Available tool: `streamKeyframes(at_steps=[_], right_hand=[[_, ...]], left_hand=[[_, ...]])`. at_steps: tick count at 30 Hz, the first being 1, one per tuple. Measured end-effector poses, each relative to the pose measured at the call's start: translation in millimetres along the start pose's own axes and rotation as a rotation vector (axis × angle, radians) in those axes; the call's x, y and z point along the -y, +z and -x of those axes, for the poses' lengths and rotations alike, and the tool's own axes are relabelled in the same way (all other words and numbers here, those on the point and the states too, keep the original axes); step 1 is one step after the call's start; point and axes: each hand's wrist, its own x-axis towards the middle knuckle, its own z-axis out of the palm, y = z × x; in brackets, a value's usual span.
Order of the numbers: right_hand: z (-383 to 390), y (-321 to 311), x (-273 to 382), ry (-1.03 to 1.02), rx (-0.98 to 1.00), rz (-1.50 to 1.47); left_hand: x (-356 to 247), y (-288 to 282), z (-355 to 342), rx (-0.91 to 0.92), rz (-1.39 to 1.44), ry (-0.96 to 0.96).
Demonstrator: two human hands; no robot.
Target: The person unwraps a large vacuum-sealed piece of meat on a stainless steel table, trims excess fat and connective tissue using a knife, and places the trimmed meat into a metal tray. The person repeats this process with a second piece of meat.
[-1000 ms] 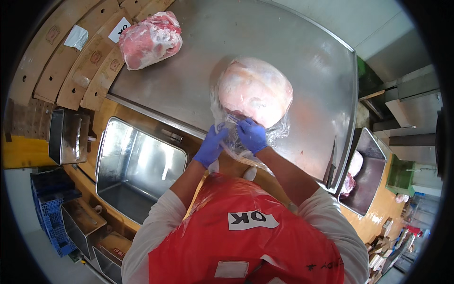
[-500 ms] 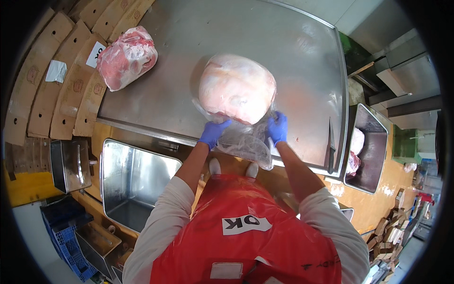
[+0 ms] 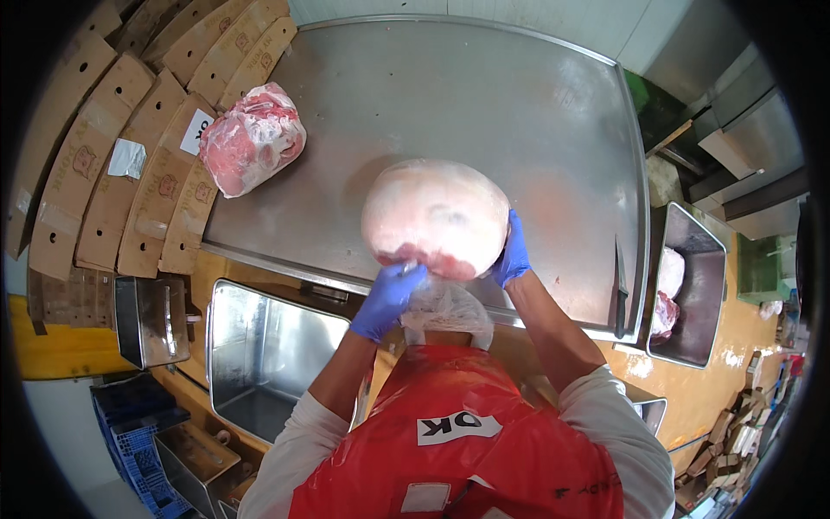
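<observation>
A large, rounded cut of pork (image 3: 437, 212) with pale skin rests near the front of the steel table, red flesh showing along its near edge. Clear plastic film (image 3: 445, 311) hangs from beneath it over the table's front edge. My left hand (image 3: 389, 300), in a blue glove, is closed at that red edge, its fingers pinched on the film. On the other side, my right hand (image 3: 515, 253), also gloved, grips the pork's right flank; part of its fingers is hidden behind the meat.
Another raw cut (image 3: 253, 143) sits at the table's left, against cardboard boxes (image 3: 156, 173). A knife (image 3: 621, 290) lies at the steel table's (image 3: 553, 156) right edge. Below stand a steel tub (image 3: 268, 355) on the left and a bin (image 3: 705, 294) with meat on the right.
The pork has come nearer to me and turned, so its red edge shows more. My left hand has closed in at that edge; my right has moved up along the pork's side.
</observation>
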Motion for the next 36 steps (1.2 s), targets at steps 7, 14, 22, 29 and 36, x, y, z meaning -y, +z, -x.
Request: streamKeyframes(at_steps=[7,14,22,29,36], right_hand=[[-10,9,26,0.083,-0.106,-0.159],[8,62,51,-0.118,-0.136,0.37],[20,114,23,-0.163,0.099,0.732],[32,-50,-7,-0.151,0.198,0.591],[-5,48,89,-0.743,-0.011,1.263]], left_hand=[[-99,21,4,-0.006,-0.125,0.172],[-89,-19,72,-0.425,0.034,0.216],[-54,-74,132,-0.502,0.218,0.084],[-20,-119,147,-0.924,-0.014,0.347],[-77,-89,7,-0.678,-0.432,0.842]])
